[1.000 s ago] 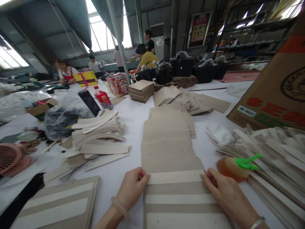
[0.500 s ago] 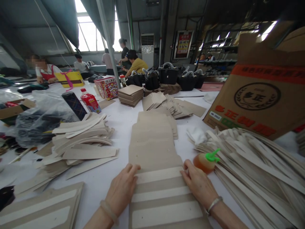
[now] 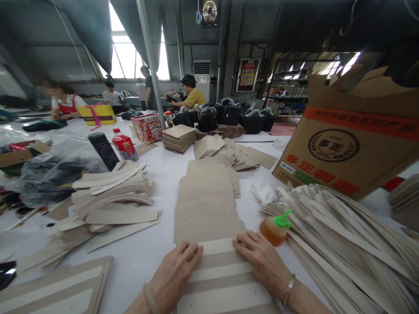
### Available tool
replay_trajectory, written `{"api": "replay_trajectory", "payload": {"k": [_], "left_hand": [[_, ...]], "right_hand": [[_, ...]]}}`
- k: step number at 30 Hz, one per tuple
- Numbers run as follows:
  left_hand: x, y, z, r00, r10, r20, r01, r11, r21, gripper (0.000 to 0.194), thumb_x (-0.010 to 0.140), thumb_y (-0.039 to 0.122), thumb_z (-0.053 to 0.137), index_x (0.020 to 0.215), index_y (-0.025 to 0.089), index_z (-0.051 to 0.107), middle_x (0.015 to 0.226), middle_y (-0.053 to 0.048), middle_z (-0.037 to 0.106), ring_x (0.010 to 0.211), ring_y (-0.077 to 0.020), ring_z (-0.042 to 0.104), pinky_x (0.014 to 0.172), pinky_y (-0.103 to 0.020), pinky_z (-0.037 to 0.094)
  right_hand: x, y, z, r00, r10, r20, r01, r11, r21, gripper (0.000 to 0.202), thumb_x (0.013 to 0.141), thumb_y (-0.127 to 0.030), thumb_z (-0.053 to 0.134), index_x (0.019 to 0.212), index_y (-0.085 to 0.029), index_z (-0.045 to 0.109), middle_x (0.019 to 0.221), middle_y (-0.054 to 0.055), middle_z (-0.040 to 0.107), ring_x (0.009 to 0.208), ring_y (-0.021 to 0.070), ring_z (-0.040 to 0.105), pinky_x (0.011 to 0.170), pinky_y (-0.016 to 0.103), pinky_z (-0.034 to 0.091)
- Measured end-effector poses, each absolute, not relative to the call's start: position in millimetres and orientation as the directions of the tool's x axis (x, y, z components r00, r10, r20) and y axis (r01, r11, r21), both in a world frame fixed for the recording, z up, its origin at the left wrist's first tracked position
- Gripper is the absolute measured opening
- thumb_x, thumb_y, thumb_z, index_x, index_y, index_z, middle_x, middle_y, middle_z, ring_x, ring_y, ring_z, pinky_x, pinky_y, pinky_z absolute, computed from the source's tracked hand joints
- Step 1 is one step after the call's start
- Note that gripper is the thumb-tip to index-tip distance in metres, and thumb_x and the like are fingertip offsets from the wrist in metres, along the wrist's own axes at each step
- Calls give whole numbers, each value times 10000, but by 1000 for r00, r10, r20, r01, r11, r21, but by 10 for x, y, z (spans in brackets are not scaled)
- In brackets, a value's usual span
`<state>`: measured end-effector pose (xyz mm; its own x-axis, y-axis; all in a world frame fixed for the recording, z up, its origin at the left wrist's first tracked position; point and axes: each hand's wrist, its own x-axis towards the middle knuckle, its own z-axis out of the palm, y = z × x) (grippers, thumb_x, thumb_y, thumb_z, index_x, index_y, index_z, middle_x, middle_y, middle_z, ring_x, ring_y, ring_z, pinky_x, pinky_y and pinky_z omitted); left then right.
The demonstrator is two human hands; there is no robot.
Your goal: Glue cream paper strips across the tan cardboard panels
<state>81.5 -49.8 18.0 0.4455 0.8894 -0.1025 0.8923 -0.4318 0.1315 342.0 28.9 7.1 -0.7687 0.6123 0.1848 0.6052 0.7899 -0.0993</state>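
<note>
A grey-brown cardboard panel (image 3: 218, 278) lies before me with several pale strips across it. My left hand (image 3: 178, 272) rests its fingertips on the left end of the uppermost strip (image 3: 218, 247). On that strip's right end, the fingers of my right hand (image 3: 260, 261) lie fairly flat, pressing down. Neither hand is wrapped round anything. Beyond the strips, overlapping plain cardboard panels (image 3: 206, 205) reach away from me. A squeeze bottle of amber liquid (image 3: 273, 231) with a green nozzle stands just past my right hand.
Loose pale strips (image 3: 343, 235) are heaped at right, before a large carton (image 3: 340, 148). At left are a pile of curved cardboard pieces (image 3: 114, 187) and more striped panels (image 3: 55, 288). Farther back stand a cardboard stack (image 3: 178, 138), a red bottle (image 3: 124, 144), black handbags (image 3: 227, 114) and several people.
Both hands have moved inward along the top strip, from its corners onto its surface, and their fingers now lie flatter. The camera view has shifted slightly.
</note>
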Motion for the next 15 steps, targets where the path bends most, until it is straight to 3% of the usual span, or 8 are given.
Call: {"api": "replay_trajectory", "payload": {"k": [4, 9, 15], "left_hand": [[786, -561, 153, 426, 901, -82, 887, -399, 231, 586, 788, 30, 410, 1345, 179, 304, 1313, -53, 453, 1083, -222, 424, 954, -321, 399], [830, -561, 244, 396, 914, -85, 899, -367, 240, 509, 819, 128, 461, 1311, 194, 350, 1228, -67, 519, 1043, -217, 465, 911, -322, 422], [695, -465, 421, 294, 956, -11, 916, -279, 288, 263, 805, 153, 500, 1012, 300, 570, 1043, 42, 626, 922, -126, 560, 804, -192, 435]], "right_hand": [[3423, 259, 47, -754, 622, 214, 618, 781, -93, 470, 710, 16, 485, 1100, -222, 596, 1041, 50, 620, 906, 197, 510, 808, 329, 360], [3436, 321, -10, -745, 607, 277, 597, 792, -128, 542, 649, 18, 475, 1075, -281, 627, 1030, 40, 648, 930, 214, 544, 816, 350, 385], [3457, 414, -82, -635, 708, 309, 655, 706, -271, 234, 778, -224, 545, 947, -300, 688, 983, 47, 671, 931, 230, 590, 765, 340, 459]]}}
